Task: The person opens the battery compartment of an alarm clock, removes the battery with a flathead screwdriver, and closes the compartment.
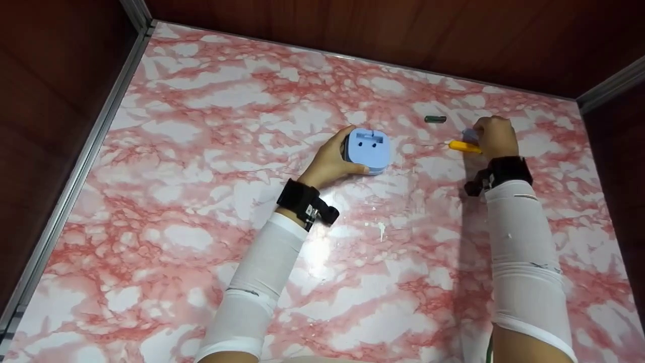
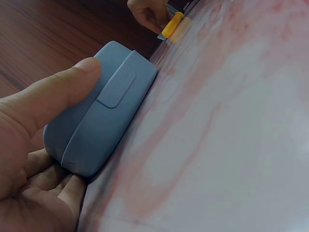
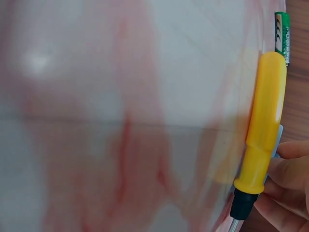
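Note:
My left hand [image 1: 330, 159] grips a rounded light-blue plastic case [image 1: 369, 151], thumb along one side. The case's upward face has an open rectangular recess and two dark holes. In the left wrist view, a seam and a raised tab show on the case [image 2: 113, 104]. Over to the right, my right hand [image 1: 496, 136] pinches a small flat light-blue piece [image 1: 469, 134] at its fingertips, largely hidden. Right beside those fingers lies a yellow-handled screwdriver [image 3: 266, 106], its dark collar and metal shaft showing in the right wrist view.
A green battery [image 1: 435, 119] lies beyond the screwdriver handle. The red-and-white marbled table [image 1: 201, 237] is bounded by dark wood-grain panels [image 1: 352, 30] at the back and sides. Small white marks [image 1: 381, 229] show on the tabletop in front of the case.

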Tool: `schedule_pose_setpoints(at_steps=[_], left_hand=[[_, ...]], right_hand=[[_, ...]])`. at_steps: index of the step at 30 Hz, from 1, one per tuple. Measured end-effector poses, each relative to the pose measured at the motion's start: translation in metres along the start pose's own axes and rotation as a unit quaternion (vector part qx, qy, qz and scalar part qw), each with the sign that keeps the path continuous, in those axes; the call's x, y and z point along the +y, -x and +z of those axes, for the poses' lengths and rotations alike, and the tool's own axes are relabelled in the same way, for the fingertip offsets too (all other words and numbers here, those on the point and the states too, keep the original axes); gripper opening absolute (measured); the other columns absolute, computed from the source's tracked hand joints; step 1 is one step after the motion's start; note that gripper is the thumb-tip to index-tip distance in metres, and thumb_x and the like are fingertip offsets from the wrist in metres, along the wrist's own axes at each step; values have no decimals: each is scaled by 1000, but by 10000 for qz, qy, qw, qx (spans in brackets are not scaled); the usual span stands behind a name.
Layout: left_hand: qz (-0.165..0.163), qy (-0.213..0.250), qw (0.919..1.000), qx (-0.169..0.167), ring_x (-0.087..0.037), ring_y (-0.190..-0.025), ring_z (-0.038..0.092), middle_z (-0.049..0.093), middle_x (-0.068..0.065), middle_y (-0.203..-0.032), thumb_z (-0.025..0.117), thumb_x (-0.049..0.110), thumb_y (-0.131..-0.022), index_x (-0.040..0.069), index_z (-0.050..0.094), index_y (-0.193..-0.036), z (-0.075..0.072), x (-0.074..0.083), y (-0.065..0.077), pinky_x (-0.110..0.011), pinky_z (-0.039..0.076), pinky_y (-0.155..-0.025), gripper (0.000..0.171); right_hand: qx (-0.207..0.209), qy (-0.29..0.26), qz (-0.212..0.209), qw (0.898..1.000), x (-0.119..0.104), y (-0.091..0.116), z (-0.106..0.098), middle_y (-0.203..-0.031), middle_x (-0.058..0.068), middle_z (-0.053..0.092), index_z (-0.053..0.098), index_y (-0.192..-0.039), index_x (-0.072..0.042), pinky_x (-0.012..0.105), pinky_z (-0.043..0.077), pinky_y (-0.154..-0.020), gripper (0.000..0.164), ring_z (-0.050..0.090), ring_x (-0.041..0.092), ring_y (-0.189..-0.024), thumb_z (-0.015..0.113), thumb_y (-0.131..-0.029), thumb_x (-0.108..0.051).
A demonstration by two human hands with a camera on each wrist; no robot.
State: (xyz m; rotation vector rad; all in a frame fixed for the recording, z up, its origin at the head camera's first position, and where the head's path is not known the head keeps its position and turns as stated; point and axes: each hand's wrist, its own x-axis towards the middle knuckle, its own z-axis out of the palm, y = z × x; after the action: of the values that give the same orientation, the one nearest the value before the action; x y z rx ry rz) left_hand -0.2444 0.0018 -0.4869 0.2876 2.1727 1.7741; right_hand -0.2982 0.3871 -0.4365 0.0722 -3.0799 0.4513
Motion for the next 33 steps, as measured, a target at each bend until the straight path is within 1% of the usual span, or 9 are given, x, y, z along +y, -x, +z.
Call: schedule_pose_setpoints(at_steps=[5, 20, 25, 30, 33], left_hand=[[24, 28, 10000, -21, -26, -134, 46, 42, -6, -155, 92, 15, -74, 22, 32, -160, 0, 0, 0, -39, 42, -108, 104], [23, 75, 10000, 13, -24, -135, 46, 43, -7, -155, 92, 12, -73, 21, 33, -160, 1, 0, 0, -37, 41, -110, 105], [10, 36, 10000, 33, -25, -137, 45, 44, -8, -155, 93, 12, -72, 21, 33, -160, 1, 0, -1, -37, 39, -112, 106], [35, 12, 10000, 8, -26, -136, 46, 43, -8, -156, 93, 15, -73, 22, 32, -160, 0, 0, -1, -38, 40, -111, 106], [40, -24, 10000, 3, -26, -136, 46, 43, -8, -155, 93, 16, -73, 21, 32, -160, 0, 0, -1, -38, 40, -111, 106]], right_hand=[[9, 46, -21, 10000, 1, 0, 1, -108, 39, 62, 67, -110, 15, 64, 49, -89, 23, 60, 54, -101, 47, -99, 11], [119, -7, 12, 9999, 1, 3, 1, -108, 38, 61, 67, -112, 16, 63, 48, -92, 25, 58, 54, -103, 46, -100, 9], [338, -64, -61, 9994, -3, 5, -3, -107, 38, 61, 67, -112, 16, 63, 48, -92, 23, 58, 54, -102, 48, -101, 8], [583, -222, -88, 9980, -11, 5, -8, -109, 38, 62, 68, -112, 15, 62, 49, -93, 23, 59, 53, -104, 49, -100, 10], [692, -233, -190, 9971, -18, 6, -10, -108, 37, 63, 70, -111, 14, 62, 49, -93, 24, 60, 52, -103, 49, -100, 11]])
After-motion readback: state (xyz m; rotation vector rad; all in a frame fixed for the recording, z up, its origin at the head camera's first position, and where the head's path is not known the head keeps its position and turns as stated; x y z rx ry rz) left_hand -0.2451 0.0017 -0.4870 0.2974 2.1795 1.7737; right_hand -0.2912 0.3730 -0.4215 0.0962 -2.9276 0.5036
